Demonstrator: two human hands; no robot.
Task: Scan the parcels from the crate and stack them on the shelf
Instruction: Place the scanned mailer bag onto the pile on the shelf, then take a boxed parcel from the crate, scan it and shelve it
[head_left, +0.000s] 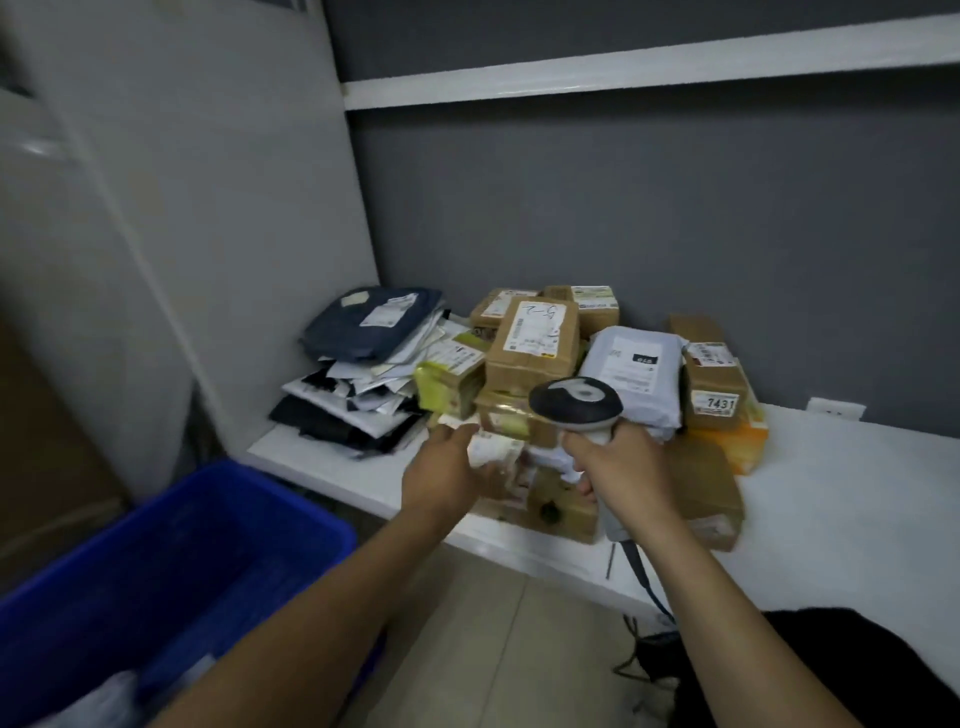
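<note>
Brown white-labelled small parcel (493, 449) at left hand (447, 470) fingertips, grip too blurred to tell, right hand (618, 467) fisted round grey plastic scanner (574, 402): set it flat, label up.

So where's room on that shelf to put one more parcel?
The white shelf is bare on the right, past the 7431 box, by the wall socket. A thin strip is free front left, before the mailer bags. The middle is crowded with piled parcels.

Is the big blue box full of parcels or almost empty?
Almost empty. The blue crate shows mostly bare floor; only a pale, blurry parcel lies at its near end.
</note>
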